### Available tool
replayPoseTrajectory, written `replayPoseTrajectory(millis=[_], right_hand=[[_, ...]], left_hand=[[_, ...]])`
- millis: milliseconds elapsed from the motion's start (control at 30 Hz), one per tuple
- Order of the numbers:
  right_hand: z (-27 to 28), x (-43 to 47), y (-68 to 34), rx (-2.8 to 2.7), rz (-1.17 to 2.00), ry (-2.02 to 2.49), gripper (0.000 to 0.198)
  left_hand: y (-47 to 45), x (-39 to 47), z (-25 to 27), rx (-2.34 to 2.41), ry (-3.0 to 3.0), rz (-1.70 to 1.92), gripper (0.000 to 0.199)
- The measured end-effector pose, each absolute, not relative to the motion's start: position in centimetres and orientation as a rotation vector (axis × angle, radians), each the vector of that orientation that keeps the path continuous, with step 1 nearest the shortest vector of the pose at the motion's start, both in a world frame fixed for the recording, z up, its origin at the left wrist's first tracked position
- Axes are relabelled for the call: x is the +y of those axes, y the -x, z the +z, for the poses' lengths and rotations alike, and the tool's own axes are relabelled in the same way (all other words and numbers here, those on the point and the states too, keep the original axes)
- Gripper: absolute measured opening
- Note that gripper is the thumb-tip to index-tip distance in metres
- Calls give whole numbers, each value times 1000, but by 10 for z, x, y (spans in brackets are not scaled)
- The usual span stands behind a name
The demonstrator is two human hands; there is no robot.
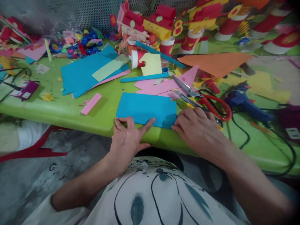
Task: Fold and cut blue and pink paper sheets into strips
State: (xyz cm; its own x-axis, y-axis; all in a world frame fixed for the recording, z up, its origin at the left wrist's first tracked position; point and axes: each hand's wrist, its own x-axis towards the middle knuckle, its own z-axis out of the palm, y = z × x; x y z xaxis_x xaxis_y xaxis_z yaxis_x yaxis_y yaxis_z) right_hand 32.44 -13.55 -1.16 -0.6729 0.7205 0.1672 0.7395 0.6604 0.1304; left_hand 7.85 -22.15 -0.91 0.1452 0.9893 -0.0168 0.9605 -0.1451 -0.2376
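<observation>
A blue sheet of paper (145,106) lies flat near the front edge of the table. My left hand (127,136) rests at its near left edge, fingers spread, one finger stretched onto the sheet and the thumb apart below the edge. At the near right corner my right hand (197,123) has its fingers closed together on the paper; their tips are partly hidden. Just beyond that hand lie scissors (217,106) with red handles and a box cutter (185,98), partly covered.
A blue glue gun (248,101) and its cable lie to the right. Blue sheets (82,72), pink paper scraps (164,87) and an orange sheet (217,62) spread across the green table (93,120). Red-and-white paper cups (191,42) with paper figures stand at the back.
</observation>
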Motion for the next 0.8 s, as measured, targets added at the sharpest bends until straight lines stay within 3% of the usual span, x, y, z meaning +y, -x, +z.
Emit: replayPoseTrajectory(millis=[200, 333, 533, 800], right_hand=[[-5, -149, -317, -2670, -445, 1315, 24], [-13, -156, -316, -2585, -357, 1323, 24], [-22, -173, -319, -2590, -322, 1245, 37], [-41, -191, -327, -2429, -387, 1247, 46]], left_hand=[[-78, -220, -10, -1955, 2265, 221, 119], [-78, -221, -11, -1964, 2263, 200, 121], [-78, -221, -10, -1942, 2265, 233, 121], [-66, -238, -9, -1982, 2225, 275, 102]])
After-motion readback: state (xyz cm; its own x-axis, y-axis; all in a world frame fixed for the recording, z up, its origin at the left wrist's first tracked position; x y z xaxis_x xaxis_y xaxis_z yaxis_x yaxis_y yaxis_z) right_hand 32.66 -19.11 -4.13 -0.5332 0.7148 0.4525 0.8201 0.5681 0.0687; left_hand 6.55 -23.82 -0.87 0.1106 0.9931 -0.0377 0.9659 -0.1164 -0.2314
